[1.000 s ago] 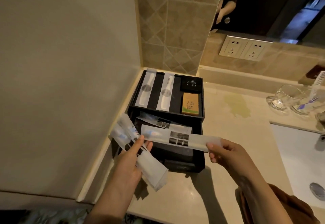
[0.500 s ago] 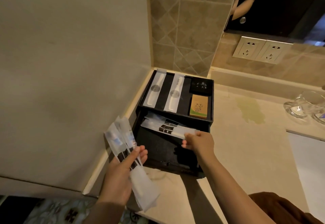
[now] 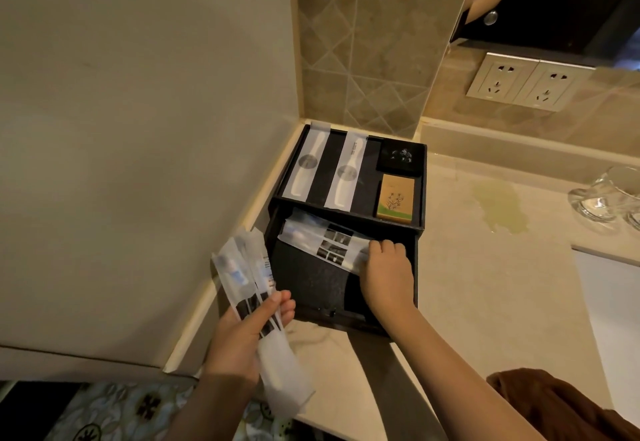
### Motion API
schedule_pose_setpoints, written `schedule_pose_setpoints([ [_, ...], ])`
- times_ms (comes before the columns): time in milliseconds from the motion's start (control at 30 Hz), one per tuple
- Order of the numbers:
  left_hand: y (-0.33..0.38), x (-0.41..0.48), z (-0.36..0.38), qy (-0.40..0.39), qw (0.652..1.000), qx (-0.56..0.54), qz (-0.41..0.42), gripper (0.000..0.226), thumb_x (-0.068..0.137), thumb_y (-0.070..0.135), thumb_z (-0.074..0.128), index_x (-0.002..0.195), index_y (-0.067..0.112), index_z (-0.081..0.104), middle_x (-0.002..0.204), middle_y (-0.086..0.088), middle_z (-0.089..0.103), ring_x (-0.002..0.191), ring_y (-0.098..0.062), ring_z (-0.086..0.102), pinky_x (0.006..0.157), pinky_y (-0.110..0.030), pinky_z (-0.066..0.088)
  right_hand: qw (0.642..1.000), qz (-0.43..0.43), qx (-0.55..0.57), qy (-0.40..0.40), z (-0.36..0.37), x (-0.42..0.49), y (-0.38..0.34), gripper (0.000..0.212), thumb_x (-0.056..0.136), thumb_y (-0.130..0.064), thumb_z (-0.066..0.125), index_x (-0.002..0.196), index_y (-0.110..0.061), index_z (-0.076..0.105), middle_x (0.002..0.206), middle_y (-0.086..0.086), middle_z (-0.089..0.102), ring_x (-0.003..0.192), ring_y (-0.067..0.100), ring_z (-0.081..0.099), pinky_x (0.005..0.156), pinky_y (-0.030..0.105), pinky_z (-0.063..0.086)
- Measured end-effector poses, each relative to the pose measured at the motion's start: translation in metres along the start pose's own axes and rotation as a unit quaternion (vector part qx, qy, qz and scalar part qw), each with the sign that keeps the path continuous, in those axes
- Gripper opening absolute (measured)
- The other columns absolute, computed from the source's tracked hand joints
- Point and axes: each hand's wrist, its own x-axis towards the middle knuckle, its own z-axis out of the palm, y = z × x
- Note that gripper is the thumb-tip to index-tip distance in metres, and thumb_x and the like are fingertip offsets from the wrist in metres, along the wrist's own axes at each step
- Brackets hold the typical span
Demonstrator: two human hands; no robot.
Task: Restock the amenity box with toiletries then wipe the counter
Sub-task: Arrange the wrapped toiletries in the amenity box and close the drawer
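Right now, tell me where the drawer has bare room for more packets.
Bare: the drawer floor between the laid packets, the front wall and the right hand. Crowded: the back edge, where those packets lie.

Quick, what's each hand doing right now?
Left hand: closed, holding a bunch of wrapped toothbrush packets.
Right hand: closed on a packet lying in the open drawer.

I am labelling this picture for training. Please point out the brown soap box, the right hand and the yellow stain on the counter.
brown soap box (image 3: 396, 199), head view, middle of its printed lid.
right hand (image 3: 387, 269), head view, back of the hand.
yellow stain (image 3: 498, 207), head view, middle of the patch.
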Motion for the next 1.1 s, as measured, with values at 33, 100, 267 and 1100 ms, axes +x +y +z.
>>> schedule_pose_setpoints([
  [33, 0.000, 0.000, 0.001, 0.001, 1.000, 0.004, 0.002, 0.011, 0.081, 0.007, 0.062, 0.092, 0.009, 0.066, 0.073, -0.007, 0.076, 0.067, -0.015, 0.073, 0.078, -0.034, 0.052, 0.999, -0.036, 0.002, -0.001, 0.003, -0.002, 0.000, 0.035, 0.092, -0.013, 0.048, 0.127, -0.006, 0.048, 0.130, 0.014, 0.052, 0.120, 0.030, 0.044, 0.097, 0.036, 0.040],
  [100, -0.001, -0.001, 0.003, 0.001, 1.000, 0.011, 0.002, 0.009, 0.083, 0.006, 0.061, 0.090, 0.008, 0.066, 0.070, -0.006, 0.075, 0.064, -0.014, 0.072, 0.075, -0.033, 0.054, 0.996, -0.085, 0.008, -0.036, 0.011, -0.003, 0.000, 0.043, 0.094, -0.020, 0.047, 0.136, -0.008, 0.042, 0.140, 0.012, 0.044, 0.130, 0.029, 0.037, 0.107, 0.037, 0.035],
  [267, -0.003, -0.002, 0.003, 0.002, 1.000, 0.018, 0.006, 0.008, 0.083, 0.005, 0.061, 0.089, 0.006, 0.065, 0.068, -0.005, 0.075, 0.062, -0.012, 0.072, 0.058, -0.021, 0.058, 0.989, -0.105, -0.028, -0.102, 0.014, 0.010, 0.005, 0.058, 0.092, -0.003, 0.046, 0.146, -0.012, 0.026, 0.155, 0.012, 0.024, 0.142, 0.029, 0.020, 0.115, 0.037, 0.024],
  [1100, -0.009, 0.010, -0.008, 0.001, 1.000, 0.029, -0.007, 0.011, 0.084, 0.007, 0.060, 0.095, 0.008, 0.063, 0.067, -0.003, 0.075, 0.061, -0.012, 0.072, 0.058, -0.022, 0.058, 0.991, -0.120, -0.063, -0.018, 0.011, 0.029, -0.004, 0.032, 0.086, 0.000, 0.055, 0.118, -0.002, 0.054, 0.118, 0.016, 0.057, 0.109, 0.031, 0.050, 0.086, 0.038, 0.046],
])
